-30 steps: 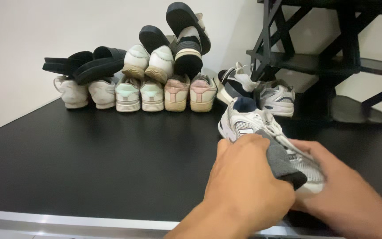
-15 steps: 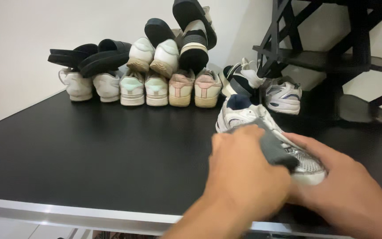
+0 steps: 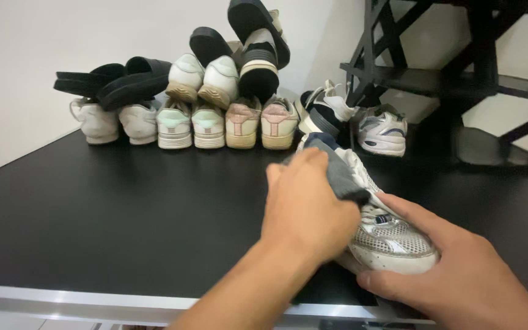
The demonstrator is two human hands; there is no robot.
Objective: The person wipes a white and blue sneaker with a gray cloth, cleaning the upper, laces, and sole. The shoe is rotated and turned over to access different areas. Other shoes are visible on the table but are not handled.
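Near the front edge of the black table (image 3: 93, 220), a white mesh sneaker (image 3: 392, 238) lies toe toward the camera. Right hand (image 3: 453, 278) is wrapped around the toe, fingers curled over it, apparently to steady the shoe. Left hand (image 3: 310, 211) is closed on a grey cloth (image 3: 343, 180), pressed against the sneaker's upper. Along the wall, more pairs of shoes (image 3: 215, 116) are stacked, well apart from the hands.
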